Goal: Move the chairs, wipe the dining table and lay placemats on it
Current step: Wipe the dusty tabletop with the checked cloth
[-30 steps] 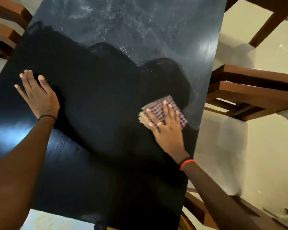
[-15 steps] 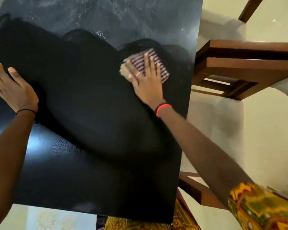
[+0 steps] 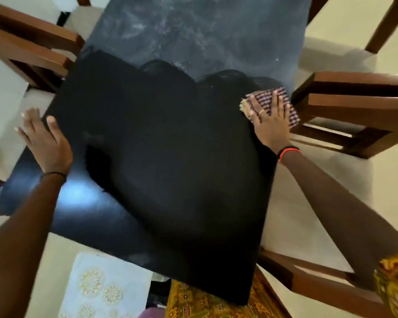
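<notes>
Since half a second earlier the right hand (image 3: 270,121) had carried the checked purple-and-white cloth (image 3: 282,94) outward, from just inside the wiped patch to the right edge of the black rectangular dining table (image 3: 159,145). The left hand (image 3: 45,138) had kept its place at the left edge.

Cloth lay flat on the tabletop at the right edge, about midway along it, its outer corner at or slightly past the rim. Right hand on top of it, fingers straight and spread, pressing down rather than clutching; a thin ring (image 3: 261,112) on one finger, a red band (image 3: 290,153) at the wrist.

Left hand palm down on the table's left edge, fingers extended and loose, gripping nothing; slightly blurred. A thin black band (image 3: 53,174) on that wrist.

Near half of the tabletop was deep glossy black, with a scalloped boundary; the grey dusty far half (image 3: 205,31) showed pale swirls and specks.

Brown wooden chair (image 3: 354,106) stood just beside the right edge, close to the cloth. Two more wooden chair frames (image 3: 32,42) at the far left corner; another chair (image 3: 308,280) at the near right corner.

Below the near edge: a pale sheet with gold floral motifs (image 3: 101,288) and a yellow patterned garment (image 3: 205,301).
</notes>
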